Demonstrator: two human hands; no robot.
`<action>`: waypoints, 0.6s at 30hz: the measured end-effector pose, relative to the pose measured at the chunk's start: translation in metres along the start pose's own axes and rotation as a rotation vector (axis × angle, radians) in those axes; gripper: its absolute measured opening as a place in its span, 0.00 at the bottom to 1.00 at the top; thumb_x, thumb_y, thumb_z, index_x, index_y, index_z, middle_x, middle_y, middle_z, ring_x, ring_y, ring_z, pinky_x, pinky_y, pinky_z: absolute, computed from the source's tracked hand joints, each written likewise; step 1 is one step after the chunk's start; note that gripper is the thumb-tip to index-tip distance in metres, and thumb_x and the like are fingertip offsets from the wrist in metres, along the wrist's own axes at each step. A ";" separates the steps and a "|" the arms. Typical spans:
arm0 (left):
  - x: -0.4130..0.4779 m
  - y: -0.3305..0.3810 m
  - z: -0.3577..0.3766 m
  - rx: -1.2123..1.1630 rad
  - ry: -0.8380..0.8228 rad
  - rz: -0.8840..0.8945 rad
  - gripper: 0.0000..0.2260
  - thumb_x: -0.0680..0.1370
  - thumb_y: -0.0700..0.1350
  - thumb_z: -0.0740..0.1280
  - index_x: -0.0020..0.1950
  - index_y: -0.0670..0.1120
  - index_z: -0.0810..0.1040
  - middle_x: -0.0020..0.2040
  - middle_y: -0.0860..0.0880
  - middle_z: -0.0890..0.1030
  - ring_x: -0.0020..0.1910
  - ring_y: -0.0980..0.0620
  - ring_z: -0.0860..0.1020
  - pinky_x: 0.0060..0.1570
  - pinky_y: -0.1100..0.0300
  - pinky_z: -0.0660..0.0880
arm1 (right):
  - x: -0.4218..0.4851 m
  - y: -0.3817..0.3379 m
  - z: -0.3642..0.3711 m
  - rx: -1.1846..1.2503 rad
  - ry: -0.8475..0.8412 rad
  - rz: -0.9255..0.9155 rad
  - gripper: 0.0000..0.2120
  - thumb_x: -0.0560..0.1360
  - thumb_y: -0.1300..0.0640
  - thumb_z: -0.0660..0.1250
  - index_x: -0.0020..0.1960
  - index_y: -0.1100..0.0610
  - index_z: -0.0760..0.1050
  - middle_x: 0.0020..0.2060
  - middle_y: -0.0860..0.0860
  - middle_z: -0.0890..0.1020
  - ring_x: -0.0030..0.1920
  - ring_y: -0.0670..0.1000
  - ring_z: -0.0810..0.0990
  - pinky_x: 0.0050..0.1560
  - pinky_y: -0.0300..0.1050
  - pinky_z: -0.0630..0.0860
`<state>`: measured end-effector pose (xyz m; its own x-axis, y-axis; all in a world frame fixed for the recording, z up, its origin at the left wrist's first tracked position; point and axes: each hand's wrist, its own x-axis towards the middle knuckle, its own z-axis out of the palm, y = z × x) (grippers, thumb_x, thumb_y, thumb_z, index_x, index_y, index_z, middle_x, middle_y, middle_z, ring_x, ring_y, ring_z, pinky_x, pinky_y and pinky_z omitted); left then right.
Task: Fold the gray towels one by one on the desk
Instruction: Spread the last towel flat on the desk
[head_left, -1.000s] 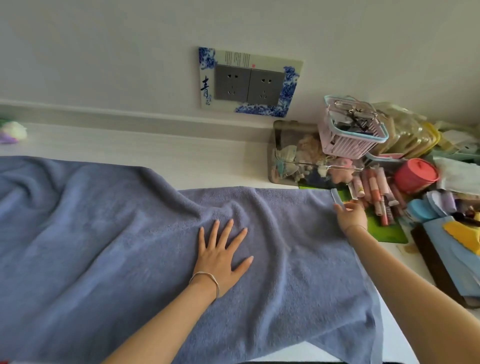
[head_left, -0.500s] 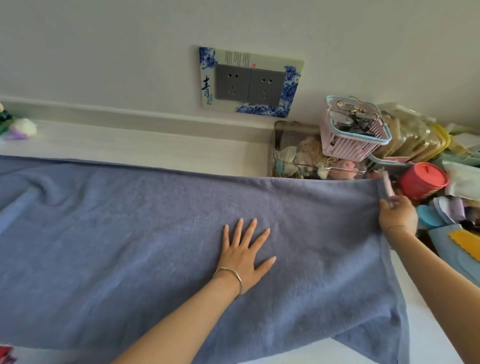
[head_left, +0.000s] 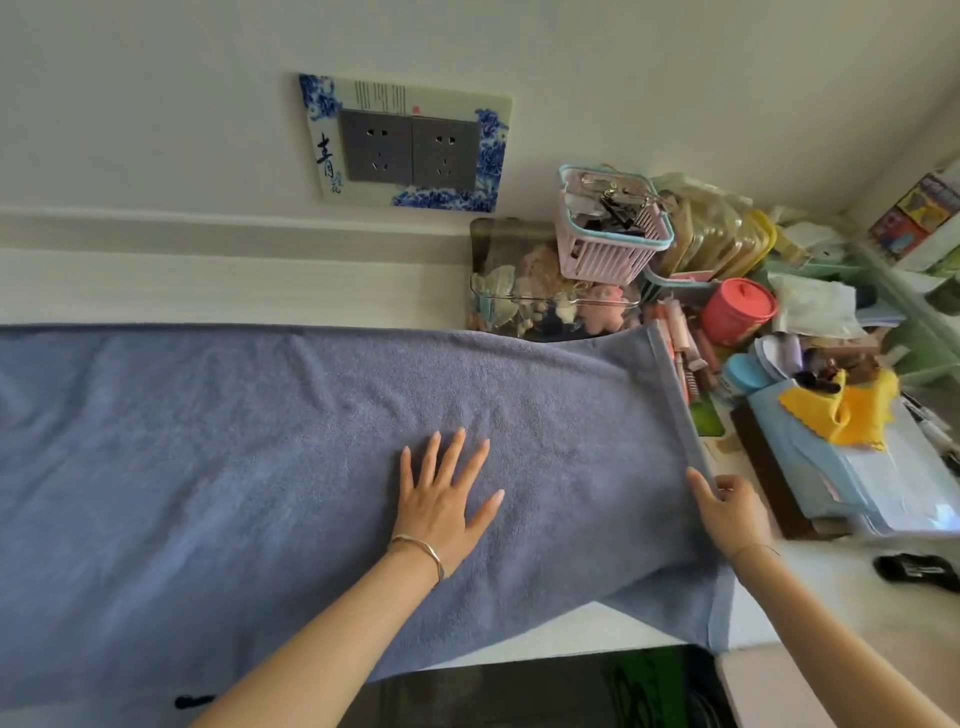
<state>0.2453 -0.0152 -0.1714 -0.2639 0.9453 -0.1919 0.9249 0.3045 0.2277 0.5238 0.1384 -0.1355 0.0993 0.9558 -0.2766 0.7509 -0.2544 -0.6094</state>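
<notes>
A large blue-gray towel (head_left: 234, 457) lies spread across the white desk (head_left: 208, 291), running from the left edge of view to the clutter on the right. My left hand (head_left: 441, 499) presses flat on the towel's middle with fingers spread; a thin bracelet sits on that wrist. My right hand (head_left: 727, 512) pinches the towel's hemmed right edge about halfway down, thumb on top. The towel's near right corner hangs over the desk's front edge.
Clutter crowds the right end of the desk: a pink basket (head_left: 613, 244), a clear box of small toys (head_left: 540, 306), a red lidded pot (head_left: 737, 312), pens, a yellow cloth (head_left: 847, 410) on a blue box. A double socket (head_left: 410, 150) is on the wall.
The towel's far right corner was pulled out to the right and laid flat. My right hand then slid down the right hem toward me. My left hand stayed pressed on the towel.
</notes>
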 end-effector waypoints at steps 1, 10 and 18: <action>-0.003 0.003 0.000 0.004 0.002 0.018 0.36 0.75 0.68 0.32 0.76 0.54 0.60 0.75 0.47 0.63 0.73 0.40 0.63 0.69 0.37 0.52 | -0.008 0.007 -0.004 -0.018 -0.035 0.004 0.19 0.76 0.45 0.64 0.50 0.63 0.72 0.44 0.58 0.77 0.48 0.61 0.76 0.47 0.50 0.70; -0.024 0.005 0.002 0.054 -0.031 0.039 0.45 0.64 0.71 0.19 0.77 0.58 0.43 0.78 0.50 0.45 0.77 0.43 0.45 0.69 0.40 0.36 | -0.037 0.038 -0.050 0.053 -0.008 -0.002 0.13 0.77 0.53 0.65 0.40 0.61 0.78 0.40 0.58 0.81 0.46 0.60 0.77 0.45 0.48 0.69; -0.039 -0.005 0.003 0.055 -0.074 0.001 0.29 0.80 0.63 0.39 0.72 0.52 0.66 0.71 0.46 0.70 0.67 0.41 0.71 0.62 0.37 0.65 | -0.064 0.031 -0.020 -0.635 0.222 -0.398 0.18 0.74 0.56 0.69 0.61 0.60 0.73 0.60 0.60 0.75 0.56 0.64 0.76 0.51 0.56 0.76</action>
<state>0.2522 -0.0539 -0.1682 -0.2437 0.9339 -0.2616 0.9394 0.2943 0.1757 0.5536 0.0719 -0.1220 -0.1782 0.9816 0.0692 0.9805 0.1830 -0.0716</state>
